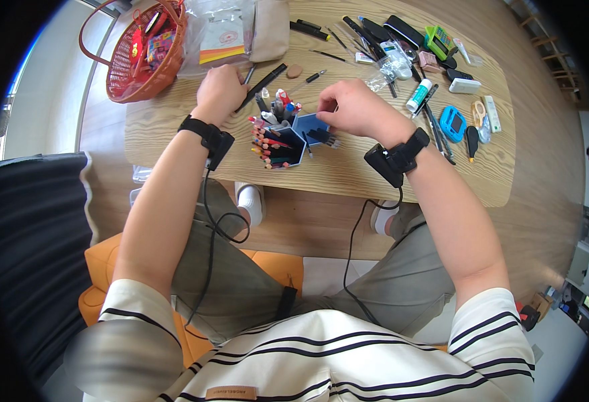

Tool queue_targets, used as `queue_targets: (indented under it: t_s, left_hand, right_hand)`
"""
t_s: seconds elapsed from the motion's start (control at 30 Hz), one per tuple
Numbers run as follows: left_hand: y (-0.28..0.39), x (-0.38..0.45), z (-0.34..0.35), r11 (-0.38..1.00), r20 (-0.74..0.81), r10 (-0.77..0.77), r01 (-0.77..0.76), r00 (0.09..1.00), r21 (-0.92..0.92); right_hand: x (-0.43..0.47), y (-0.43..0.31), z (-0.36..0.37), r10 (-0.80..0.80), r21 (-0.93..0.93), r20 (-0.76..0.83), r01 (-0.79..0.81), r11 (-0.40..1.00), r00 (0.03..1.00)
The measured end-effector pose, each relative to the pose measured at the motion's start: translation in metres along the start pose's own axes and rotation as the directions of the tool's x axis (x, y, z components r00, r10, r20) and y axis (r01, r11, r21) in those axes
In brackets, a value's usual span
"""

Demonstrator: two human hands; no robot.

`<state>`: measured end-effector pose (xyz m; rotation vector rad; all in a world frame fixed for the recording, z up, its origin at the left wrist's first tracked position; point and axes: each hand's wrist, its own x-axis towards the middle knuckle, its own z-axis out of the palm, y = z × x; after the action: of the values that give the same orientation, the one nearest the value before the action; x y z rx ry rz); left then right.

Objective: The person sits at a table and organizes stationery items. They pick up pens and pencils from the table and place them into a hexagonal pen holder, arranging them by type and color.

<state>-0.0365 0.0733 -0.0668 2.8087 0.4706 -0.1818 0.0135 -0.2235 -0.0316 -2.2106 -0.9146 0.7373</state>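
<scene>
On the table, a blue pen holder (312,123) with several compartments sits between my hands. Coloured pencils (269,144) fill its near-left part, pens and markers (280,111) stand in the back, and a few dark, clear-ended sticks (324,136) lean in the right part. My right hand (350,106) is curled beside its right rim; whether it grips the rim is unclear. Behind and left of the holder, my left hand (220,90) rests low over the tabletop, fingertips hidden. Close to those fingers lie a thin grey pen (249,74) and a long black marker (264,86).
A red wicker basket (146,70) stands at the table's left edge, next to a clear plastic bag (219,37) and a beige pouch (270,30). Rightward lie a glue stick (419,95), a blue handheld device (453,123), a green toy card terminal (440,42) and pencils. Cables hang from both wrists.
</scene>
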Motion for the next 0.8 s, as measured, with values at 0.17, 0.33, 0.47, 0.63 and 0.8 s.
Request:
queue_targets:
  t_s: [0.17,0.33,0.47,0.63,0.8]
  left_hand:
    - [0.009,-0.002,-0.018,0.999,0.001,-0.028,0.028,1.0,0.027]
    - [0.004,-0.008,-0.046,0.999,-0.084,0.015,-0.018,0.996,-0.034]
    - [-0.009,-0.014,-0.07,0.994,-0.107,0.032,-0.042,0.994,-0.098]
    - [-0.014,-0.025,-0.095,0.979,-0.223,0.02,-0.064,0.975,-0.193]
    - [-0.002,-0.038,-0.096,0.846,-0.174,0.157,-0.223,0.972,-0.484]
  right_hand:
    - [-0.001,0.001,0.0,-0.012,-0.053,-0.002,0.012,0.999,1.0]
    - [-0.002,0.002,0.0,-0.044,-0.112,0.0,0.044,0.993,0.999]
    - [-0.001,0.001,0.0,-0.054,-0.131,-0.01,0.052,0.99,0.998]
    - [-0.001,0.001,-0.006,-0.083,-0.135,0.01,0.083,0.987,0.997]
    - [0.004,0.0,-0.018,0.025,0.175,-0.19,0.008,0.985,0.981]
